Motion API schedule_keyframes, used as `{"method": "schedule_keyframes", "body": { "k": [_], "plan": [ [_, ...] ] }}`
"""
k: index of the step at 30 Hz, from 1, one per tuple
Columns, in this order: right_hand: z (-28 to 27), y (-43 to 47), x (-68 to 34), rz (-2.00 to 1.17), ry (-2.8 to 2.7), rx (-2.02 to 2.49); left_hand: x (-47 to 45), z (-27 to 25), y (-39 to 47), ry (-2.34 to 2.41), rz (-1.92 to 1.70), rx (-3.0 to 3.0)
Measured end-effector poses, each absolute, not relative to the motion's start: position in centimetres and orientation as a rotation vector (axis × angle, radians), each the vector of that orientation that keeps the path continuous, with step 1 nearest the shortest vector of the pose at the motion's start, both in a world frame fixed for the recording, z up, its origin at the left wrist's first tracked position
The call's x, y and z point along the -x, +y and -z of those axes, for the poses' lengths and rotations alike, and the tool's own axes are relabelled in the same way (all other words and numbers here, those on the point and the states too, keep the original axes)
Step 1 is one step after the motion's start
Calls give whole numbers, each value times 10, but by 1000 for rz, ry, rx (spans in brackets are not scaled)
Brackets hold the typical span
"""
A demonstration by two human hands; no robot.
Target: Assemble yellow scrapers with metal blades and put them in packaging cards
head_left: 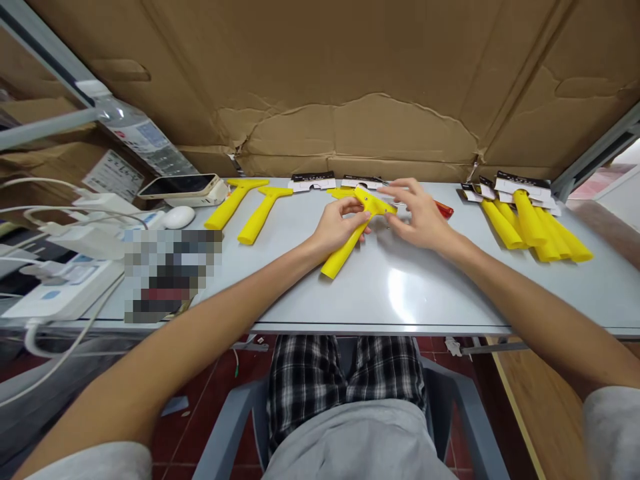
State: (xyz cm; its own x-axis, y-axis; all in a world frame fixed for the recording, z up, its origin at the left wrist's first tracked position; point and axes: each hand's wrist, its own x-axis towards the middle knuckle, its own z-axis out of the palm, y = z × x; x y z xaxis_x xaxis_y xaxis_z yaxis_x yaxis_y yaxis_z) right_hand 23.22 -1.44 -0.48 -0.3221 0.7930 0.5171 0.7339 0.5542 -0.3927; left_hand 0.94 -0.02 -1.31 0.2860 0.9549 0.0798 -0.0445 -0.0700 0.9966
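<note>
A yellow T-shaped plastic handle (343,253) is tilted over the middle of the table, its wide head with small screw holes pointing up and right. My left hand (340,230) is closed around its neck, thumb on top. Close to the right end of the head, my right hand (417,217) has its fingers apart, with the thumb near the underside; whether it touches cannot be made out. Behind my hands, another yellow piece (341,193) lies partly hidden beside a black-and-white card (361,181). A red-handled tool (443,209) shows partly past my right hand.
Two similar yellow handles (257,220) lie to the left; several carded ones (530,223) are piled at right. Another card (313,181) lies at the back. Left are a phone (177,186), a white mouse (179,217), power strips (65,293) with cables and a bottle (145,137). Cardboard (350,73) walls the back.
</note>
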Motion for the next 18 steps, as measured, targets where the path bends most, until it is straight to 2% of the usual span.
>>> {"method": "schedule_keyframes", "body": {
  "k": [3,5,9,14,18],
  "plan": [
    [-12,-4,-257,21,-2044,1436,-9,9,1,946,-1066,-1308],
    [-21,5,-279,102,-2065,1771,-9,8,1,955,-1066,-1298],
    [-26,24,-319,0,-2131,2351,-9,8,1,943,-1095,-1298],
    [-23,33,-336,-99,-2156,2242,-7,9,5,946,-1138,-1299],
    [-31,32,-333,-151,-1916,1886,-6,9,7,970,-1154,-1289]
  ]
}}
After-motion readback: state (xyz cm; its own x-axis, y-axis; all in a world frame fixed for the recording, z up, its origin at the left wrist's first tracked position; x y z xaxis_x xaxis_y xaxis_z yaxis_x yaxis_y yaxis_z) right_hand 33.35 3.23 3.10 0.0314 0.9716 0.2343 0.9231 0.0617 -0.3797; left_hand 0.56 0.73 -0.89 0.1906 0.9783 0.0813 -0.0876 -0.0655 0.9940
